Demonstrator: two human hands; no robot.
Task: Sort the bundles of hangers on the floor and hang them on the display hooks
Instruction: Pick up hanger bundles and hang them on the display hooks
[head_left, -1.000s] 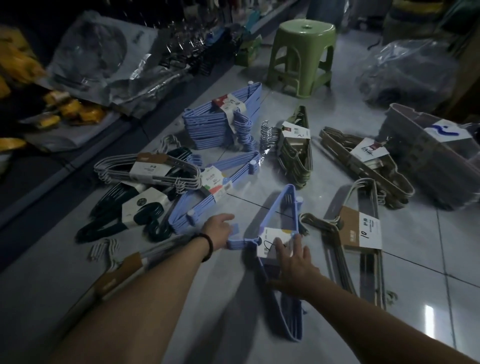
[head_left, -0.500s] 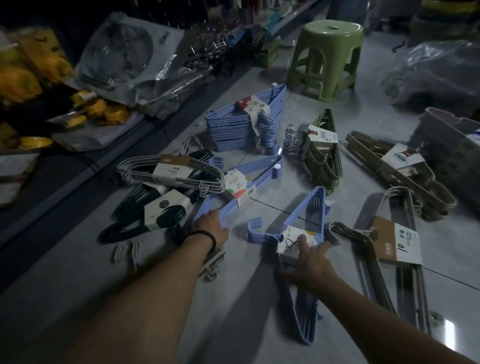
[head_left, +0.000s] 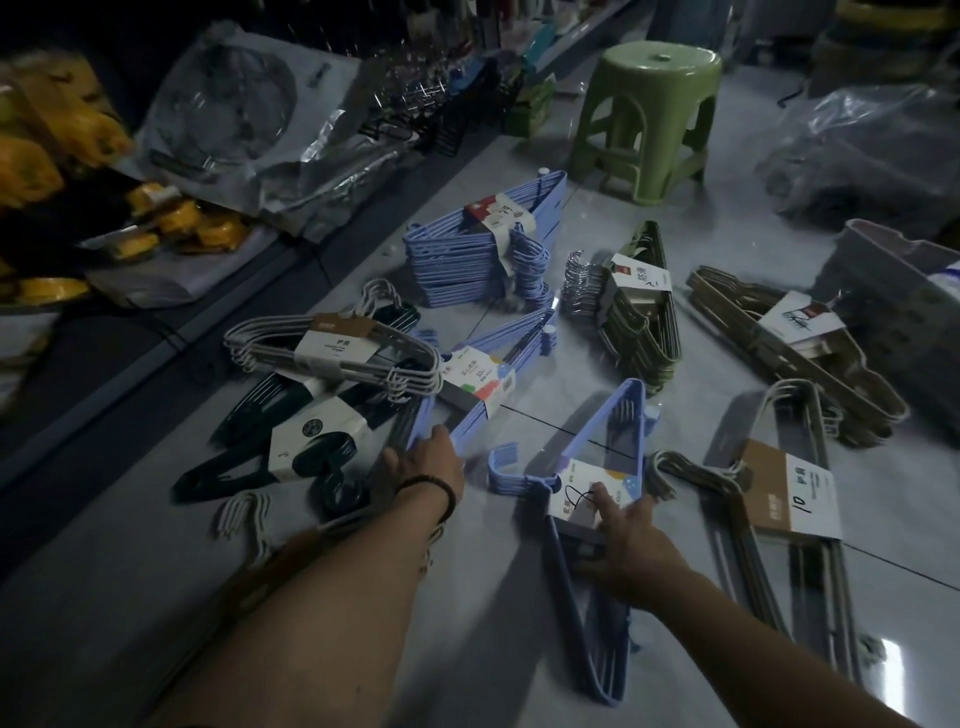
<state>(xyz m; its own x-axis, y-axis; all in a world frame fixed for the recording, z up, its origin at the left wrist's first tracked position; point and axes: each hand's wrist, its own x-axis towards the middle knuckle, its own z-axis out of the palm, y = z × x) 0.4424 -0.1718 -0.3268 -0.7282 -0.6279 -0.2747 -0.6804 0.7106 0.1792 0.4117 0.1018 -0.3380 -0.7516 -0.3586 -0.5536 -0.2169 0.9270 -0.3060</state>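
1. Change: the left hand (head_left: 426, 462) has left the hook end of the near blue bundle (head_left: 574, 491) and moved leftward. It now grips the near corner of the second blue bundle (head_left: 480, 382), with the fingers wrapped over the bars.
2. The right hand (head_left: 628, 540) stays on the near blue bundle's label, fingers laid over the card. Cannot tell whether the thumb hooks under the bar.
3. Reading: one hand on each matching blue bundle, so this looks like like-with-like pairing. Sorting is under way. Every bundle is on the floor (head_left: 883, 597) and nothing is hung yet. The display hooks cannot be made out in the dark.
4. Edges, left: the second blue bundle lies against the white bundle (head_left: 332, 348) and the dark green bundle (head_left: 311, 441), which overlap it. Lifting it may snag their hooks.
5. Edges, right: the beige bundle (head_left: 789, 493) sits just beside the near blue one, and its hooks are close to the label.
6. Open room: there is bare floor toward the person between the forearms. The blue stack (head_left: 467, 260) lies further out, with the green stool (head_left: 654, 114) beyond it.
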